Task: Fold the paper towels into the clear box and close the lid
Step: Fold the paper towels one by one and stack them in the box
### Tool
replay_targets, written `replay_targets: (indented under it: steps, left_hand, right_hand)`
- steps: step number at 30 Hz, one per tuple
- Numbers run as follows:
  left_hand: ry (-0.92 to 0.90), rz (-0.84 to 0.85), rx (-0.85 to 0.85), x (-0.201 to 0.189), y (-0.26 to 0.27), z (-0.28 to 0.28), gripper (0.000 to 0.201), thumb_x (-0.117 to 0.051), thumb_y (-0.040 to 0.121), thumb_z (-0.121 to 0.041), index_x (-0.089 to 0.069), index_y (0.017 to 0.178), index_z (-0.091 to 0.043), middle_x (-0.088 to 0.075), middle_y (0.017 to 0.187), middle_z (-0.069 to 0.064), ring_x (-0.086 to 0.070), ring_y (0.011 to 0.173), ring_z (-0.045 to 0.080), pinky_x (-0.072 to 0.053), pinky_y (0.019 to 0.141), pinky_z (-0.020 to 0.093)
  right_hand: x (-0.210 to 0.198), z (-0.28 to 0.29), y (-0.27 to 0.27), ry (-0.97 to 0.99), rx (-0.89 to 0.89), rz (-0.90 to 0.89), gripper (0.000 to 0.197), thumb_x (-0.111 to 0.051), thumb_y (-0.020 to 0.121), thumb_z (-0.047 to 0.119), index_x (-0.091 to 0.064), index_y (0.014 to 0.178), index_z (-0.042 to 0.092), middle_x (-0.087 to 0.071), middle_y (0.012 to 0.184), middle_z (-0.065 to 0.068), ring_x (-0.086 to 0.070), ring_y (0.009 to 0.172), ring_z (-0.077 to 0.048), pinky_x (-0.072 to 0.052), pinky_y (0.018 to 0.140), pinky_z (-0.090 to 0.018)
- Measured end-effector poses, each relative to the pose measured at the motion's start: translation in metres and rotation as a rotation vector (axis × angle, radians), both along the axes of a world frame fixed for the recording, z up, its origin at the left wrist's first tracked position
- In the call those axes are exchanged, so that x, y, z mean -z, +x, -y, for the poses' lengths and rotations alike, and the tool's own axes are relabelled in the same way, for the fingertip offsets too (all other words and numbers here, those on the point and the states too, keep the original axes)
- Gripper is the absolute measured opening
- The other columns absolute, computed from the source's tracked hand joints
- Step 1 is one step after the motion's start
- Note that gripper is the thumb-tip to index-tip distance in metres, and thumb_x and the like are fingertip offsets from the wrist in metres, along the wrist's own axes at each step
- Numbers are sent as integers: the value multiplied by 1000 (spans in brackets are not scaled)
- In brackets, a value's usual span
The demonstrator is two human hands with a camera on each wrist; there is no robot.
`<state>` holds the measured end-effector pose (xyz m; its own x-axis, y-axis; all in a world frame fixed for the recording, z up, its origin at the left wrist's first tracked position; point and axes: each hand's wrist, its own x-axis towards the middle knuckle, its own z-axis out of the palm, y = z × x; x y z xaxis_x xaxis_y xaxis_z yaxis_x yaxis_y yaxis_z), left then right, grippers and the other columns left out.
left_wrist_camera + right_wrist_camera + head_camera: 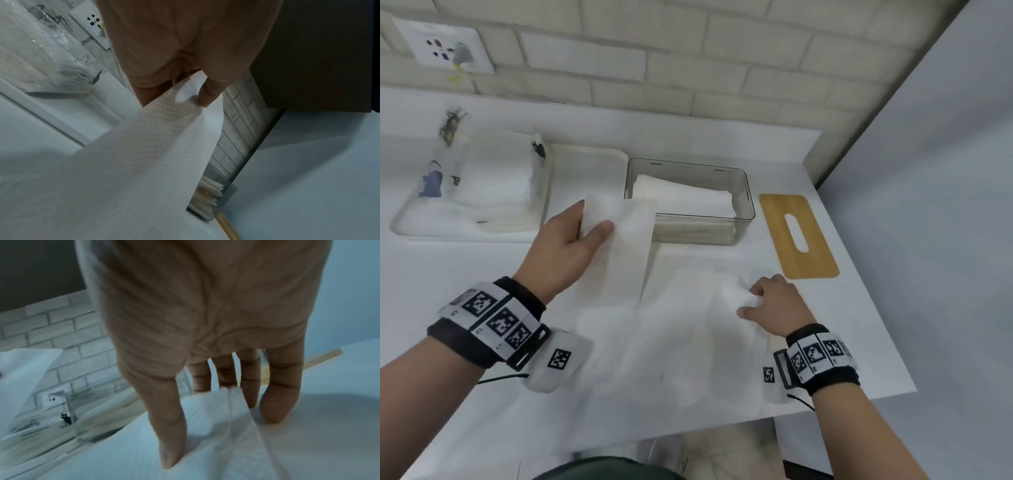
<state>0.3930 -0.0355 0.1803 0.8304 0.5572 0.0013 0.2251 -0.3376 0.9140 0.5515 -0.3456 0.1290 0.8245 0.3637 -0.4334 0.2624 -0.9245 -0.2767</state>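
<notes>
Paper towels already sit stacked in the clear box at the far middle of the white table, its bamboo lid lying flat just to its right, off the box. The left hand pinches the raised far edge of a loose sheet between thumb and fingers, just in front of the box; the right hand bunches the sheet's right part against the table, thumb and fingers closed on a crumpled fold. The two hands are well apart. The thin sheet could tear or crease crookedly if both hands pull against each other, and a lopsided fold might overhang the rim and, I judge, keep the lid from seating.
</notes>
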Motion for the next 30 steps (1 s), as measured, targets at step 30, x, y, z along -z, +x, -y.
replay_targets:
  steps: [30]
  left_hand:
    - [-168,-4,264,-16,19,38,31,-49,108,-34,-69,107,-10,-74,99,-3,-68,90,11,-51,89,35]
  right_hand:
    - [-139,-51,-23,1077,-383,-283,38,-75,77,-5,-81,91,29,-78,91,9,-74,82,-6,-57,76,-18]
